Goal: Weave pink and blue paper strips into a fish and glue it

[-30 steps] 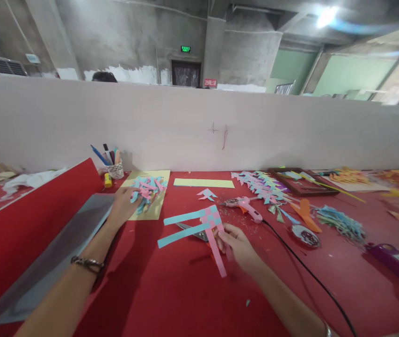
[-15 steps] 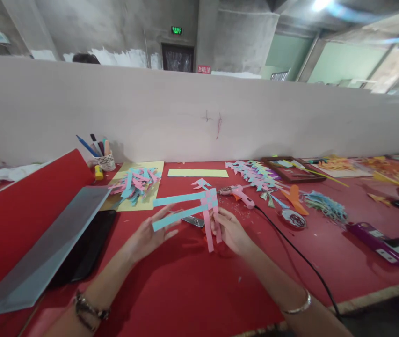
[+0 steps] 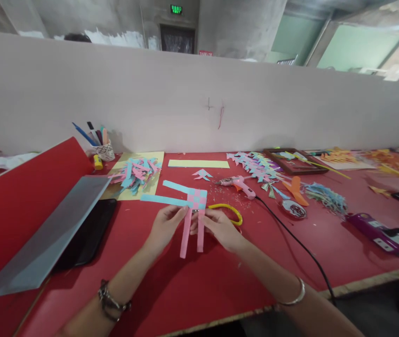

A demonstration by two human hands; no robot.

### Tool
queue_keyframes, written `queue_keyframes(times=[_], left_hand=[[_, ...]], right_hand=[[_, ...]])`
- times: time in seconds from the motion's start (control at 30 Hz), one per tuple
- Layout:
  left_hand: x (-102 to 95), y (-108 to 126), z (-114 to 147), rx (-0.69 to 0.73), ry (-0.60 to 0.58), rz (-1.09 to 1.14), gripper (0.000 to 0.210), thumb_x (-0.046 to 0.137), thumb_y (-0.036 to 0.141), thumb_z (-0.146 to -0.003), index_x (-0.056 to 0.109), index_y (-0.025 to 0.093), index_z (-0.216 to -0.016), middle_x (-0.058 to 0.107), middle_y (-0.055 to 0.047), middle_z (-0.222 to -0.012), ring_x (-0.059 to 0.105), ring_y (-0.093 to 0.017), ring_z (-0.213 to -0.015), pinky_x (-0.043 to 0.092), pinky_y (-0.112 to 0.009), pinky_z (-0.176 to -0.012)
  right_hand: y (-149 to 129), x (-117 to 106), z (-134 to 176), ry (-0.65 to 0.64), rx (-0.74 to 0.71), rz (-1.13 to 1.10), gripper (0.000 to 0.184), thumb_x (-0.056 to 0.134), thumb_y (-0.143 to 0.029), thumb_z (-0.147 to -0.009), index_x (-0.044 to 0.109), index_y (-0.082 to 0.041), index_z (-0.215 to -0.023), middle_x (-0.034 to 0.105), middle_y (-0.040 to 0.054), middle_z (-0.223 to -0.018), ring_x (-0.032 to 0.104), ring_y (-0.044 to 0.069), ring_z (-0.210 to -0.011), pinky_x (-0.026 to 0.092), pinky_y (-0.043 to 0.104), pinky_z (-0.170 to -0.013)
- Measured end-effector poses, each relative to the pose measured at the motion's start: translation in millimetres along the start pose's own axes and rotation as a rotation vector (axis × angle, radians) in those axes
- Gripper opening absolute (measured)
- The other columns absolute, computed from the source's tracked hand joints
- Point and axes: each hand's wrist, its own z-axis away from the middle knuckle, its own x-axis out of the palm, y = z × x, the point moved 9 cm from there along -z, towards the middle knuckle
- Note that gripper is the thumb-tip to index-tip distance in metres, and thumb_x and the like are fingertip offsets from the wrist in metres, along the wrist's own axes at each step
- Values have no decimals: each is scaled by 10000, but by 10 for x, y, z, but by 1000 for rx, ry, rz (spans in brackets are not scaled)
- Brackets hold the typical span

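Between my hands is a woven paper piece point(image 3: 197, 198) with a pink and blue checkered square. Two blue strips stick out of it to the left and two pink strips hang down. My left hand point(image 3: 167, 225) pinches its lower left corner, by a blue strip and a pink one. My right hand point(image 3: 222, 229) is closed on the lower right side, around the other pink strip. Behind my right hand, yellow-handled scissors point(image 3: 237, 213) lie partly hidden on the red table. A small folded pink and blue paper piece point(image 3: 202, 174) rests just beyond.
A pink glue gun point(image 3: 243, 186) with a black cord lies right of centre. Loose paper strips point(image 3: 138, 173) are heaped at left, near a pen cup point(image 3: 104, 150). Finished woven chains point(image 3: 253, 164) lie at the back. A purple power strip point(image 3: 378, 234) sits at right, and a white partition point(image 3: 150, 103) stands behind.
My left hand has moved right and taken hold of the woven piece, having been open beside the blue strips. The piece has shifted left and turned; the scissors' yellow handle now shows.
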Motion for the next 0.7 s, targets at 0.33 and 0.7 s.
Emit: queue_keyframes(times=[0.33,0.7], left_hand=[[125,101,194,-68,-593,59,738,700,584,-455,595,220,-1088,520,-112,-1259,500,-329,-1091,426,-436,-876],[-293,-23,-158,-25,-346,-101,443,613,612,-587,664,191,-716,649,-48,-755,541,-163,-664,437,-270,-639]], right_hand=[[-65,-54,41,5,54,107,405,587,-566,-644,513,-169,-674,518,-86,-397,382,24,-252,245,139,-259],[35,14,161,-340,269,310,309,490,-444,-797,545,-146,-739,510,-90,-427,303,8,-205,158,143,-190]])
